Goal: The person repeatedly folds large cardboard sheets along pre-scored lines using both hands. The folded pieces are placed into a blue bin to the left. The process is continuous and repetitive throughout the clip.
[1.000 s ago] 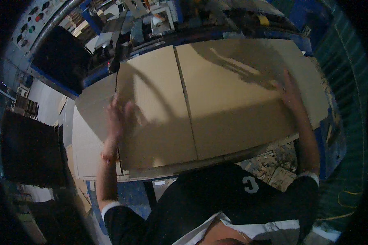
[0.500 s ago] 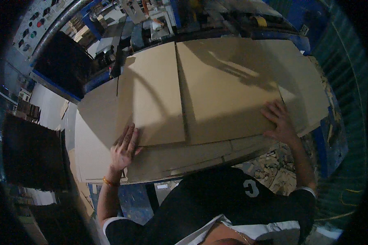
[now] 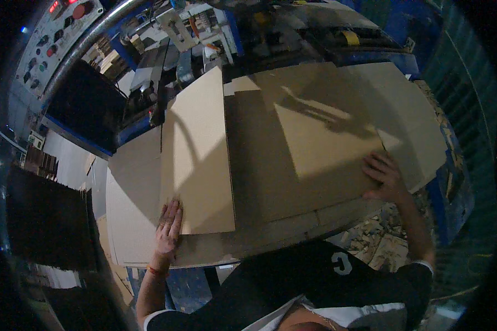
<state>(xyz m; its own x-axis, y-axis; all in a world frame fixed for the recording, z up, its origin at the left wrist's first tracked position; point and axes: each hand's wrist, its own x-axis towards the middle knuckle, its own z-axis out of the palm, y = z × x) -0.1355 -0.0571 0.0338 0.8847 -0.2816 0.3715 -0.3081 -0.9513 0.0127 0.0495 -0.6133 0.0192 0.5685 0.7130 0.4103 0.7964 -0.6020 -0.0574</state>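
The left hand (image 3: 168, 225) lies flat, fingers stretched and together, palm down on the near left corner of a large tan folded cardboard sheet (image 3: 204, 165); it grasps nothing, only presses; a thin orange band sits at its wrist. The right hand (image 3: 385, 177) rests open at the near right edge of the same sheet, fingers spread over the board's wider right panel (image 3: 315, 149), thumb toward the body; whether the fingertips curl under the edge cannot be told. The sheet spreads between the two hands and away from them; its left panel is brightly lit, the middle lies in shadow, and a crease runs away from the person between the two. Beneath it, showing to the left of the left hand and just nearer than both hands, lie more flat pale cardboard sheets (image 3: 127, 220), stacked on the table; another pale sheet (image 3: 419, 127) shows beyond and to the right of the right hand. Scraps of cardboard (image 3: 381, 243) litter the floor below the right forearm; beyond the sheet stands blue machinery (image 3: 292, 33), and far off to the left hand's side a grey control panel with red buttons (image 3: 55, 33).
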